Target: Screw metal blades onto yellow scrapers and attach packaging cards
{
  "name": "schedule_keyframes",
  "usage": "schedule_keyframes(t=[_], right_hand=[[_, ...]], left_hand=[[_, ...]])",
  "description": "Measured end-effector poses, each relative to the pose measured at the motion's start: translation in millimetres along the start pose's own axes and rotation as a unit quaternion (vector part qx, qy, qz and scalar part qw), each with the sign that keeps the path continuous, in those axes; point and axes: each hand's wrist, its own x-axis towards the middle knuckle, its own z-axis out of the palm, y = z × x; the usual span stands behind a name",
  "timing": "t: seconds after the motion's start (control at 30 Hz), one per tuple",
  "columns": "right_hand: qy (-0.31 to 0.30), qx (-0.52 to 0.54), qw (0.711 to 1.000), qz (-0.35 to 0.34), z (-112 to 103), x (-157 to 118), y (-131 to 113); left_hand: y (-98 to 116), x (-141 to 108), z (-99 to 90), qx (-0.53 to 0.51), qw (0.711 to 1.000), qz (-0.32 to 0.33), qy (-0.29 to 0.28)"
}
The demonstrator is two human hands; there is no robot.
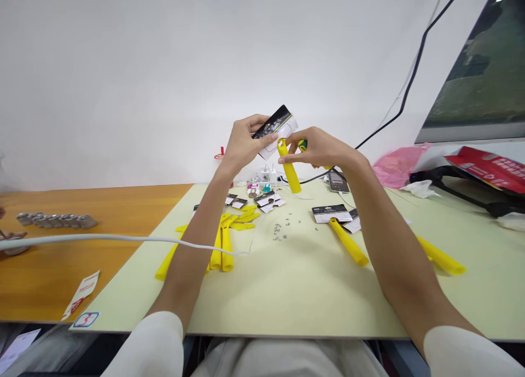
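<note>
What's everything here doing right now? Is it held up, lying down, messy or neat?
Left grip, closed on a card
Right grip, closed on a yellow tube
Card, held up, tilted
Yellow tube, held up, tilted
Green-and-yellow thing, partly hidden
Other yellow tube, lying down
Tiny metal bits, scattered
Metal pieces, in a row
Pink bag, crumpled

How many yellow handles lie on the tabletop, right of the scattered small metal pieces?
2 that I can make out: one beside a black-and-white card, slanting toward the right forearm, and one beyond that forearm, partly covered. More may be hidden.
</note>
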Motion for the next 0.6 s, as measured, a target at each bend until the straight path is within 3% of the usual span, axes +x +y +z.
schedule_keyframes(t=[0.13, 0.27, 0.43, 0.6], right_hand=[[0.030, 0.002, 0.999, 0.035, -16.5, -7.5, 4.8], [0.043, -0.001, 0.998, 0.049, -29.5, -15.0, 8.5], [-0.099, -0.056, 0.990, 0.079, -32.2, -10.7, 26.6], [-0.241, -0.077, 0.960, 0.121, -23.9, 0.1, 66.7]], left_hand=[[-5.4, -0.4, 7.0, -0.031, 0.999, -0.035, 0.000], [-12.2, -4.6, 21.2, -0.066, 0.992, -0.094, -0.050], [-27.2, -16.4, 49.6, -0.093, 0.969, -0.174, -0.146], [-47.8, -32.1, 78.3, -0.058, 0.940, -0.246, -0.229]])
